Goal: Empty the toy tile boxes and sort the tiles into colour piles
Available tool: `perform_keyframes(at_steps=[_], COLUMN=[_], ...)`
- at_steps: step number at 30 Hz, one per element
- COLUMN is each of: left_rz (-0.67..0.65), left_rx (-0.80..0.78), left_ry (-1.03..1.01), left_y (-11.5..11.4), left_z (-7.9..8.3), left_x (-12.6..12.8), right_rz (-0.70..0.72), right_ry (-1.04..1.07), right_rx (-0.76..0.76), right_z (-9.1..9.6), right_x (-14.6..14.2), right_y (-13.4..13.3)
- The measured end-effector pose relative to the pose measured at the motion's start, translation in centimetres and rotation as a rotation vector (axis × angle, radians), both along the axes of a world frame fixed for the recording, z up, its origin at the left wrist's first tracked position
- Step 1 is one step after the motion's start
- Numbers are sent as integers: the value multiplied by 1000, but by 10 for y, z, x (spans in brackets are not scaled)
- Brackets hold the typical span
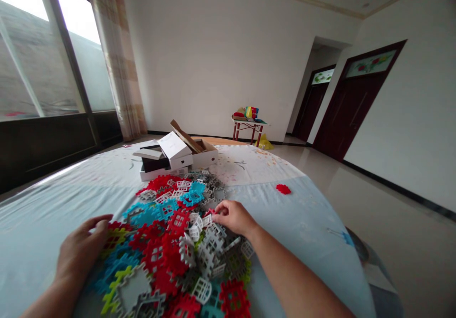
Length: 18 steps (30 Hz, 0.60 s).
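Note:
A heap of interlocking plastic building pieces in red, blue, grey, lime green and white lies on the table in front of me. My left hand [83, 242] rests at the heap's left edge, thumb and fingers apart, beside red and lime green pieces [116, 237]. Over the heap's right side, my right hand [233, 217] has its thumb and fingers pinched together. A bit of red and a white window-shaped piece [207, 220] show at its fingertips; which one it grips is hidden. Grey notched pieces [212, 247] lie just below that hand.
White cardboard boxes [174, 146] with loose lids are stacked behind the heap. One red piece [283, 189] lies apart on the right of the cloth-covered table [278, 232]. Farther back, a small side table [248, 122] carries colourful items, with a yellow bag [264, 142] beside it on the floor.

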<state>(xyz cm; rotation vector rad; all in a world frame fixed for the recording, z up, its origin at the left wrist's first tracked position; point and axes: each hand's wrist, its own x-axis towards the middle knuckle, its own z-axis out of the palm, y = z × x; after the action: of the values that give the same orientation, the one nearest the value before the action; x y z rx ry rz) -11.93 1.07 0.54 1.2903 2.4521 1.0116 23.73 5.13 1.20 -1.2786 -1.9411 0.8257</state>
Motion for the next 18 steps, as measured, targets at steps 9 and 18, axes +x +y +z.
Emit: perform_keyframes(at_steps=[9, 18], left_rz=[-4, 8], left_rx=[-56, -74], left_ry=[23, 59], left_y=[2, 7], left_z=[0, -6], left_x=[-2, -6], right_rz=[24, 100], right_ry=[23, -45], right_rx=[25, 54], right_z=[3, -2], right_x=[6, -5], right_y=[0, -9])
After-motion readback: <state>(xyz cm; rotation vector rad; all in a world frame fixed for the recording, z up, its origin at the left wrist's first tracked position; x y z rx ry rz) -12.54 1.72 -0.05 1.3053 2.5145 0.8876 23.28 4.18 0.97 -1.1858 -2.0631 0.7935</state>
